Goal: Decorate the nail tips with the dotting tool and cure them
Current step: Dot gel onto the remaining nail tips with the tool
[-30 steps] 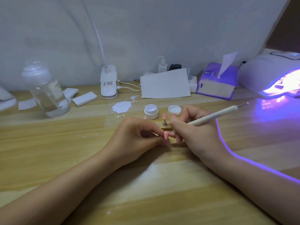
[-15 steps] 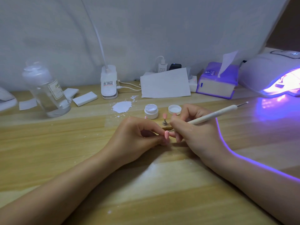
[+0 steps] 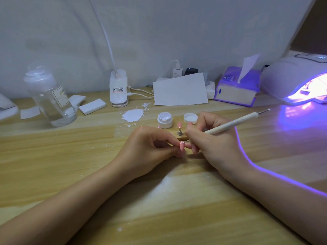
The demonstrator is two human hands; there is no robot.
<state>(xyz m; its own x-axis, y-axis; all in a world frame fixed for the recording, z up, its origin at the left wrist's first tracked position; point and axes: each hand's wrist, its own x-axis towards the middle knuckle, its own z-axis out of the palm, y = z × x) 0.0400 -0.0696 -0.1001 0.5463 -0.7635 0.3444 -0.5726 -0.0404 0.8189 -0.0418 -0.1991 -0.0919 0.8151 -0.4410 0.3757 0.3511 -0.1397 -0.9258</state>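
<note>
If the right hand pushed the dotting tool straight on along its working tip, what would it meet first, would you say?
Most likely the pink nail tip that the left hand pinches: the slim white dotting tool in the right hand points at it, apparently touching already.

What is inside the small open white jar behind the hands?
The small white jar stands uncapped and holds something white, probably gel; its wall hides how full it is. Its lid lies beside it.
</note>
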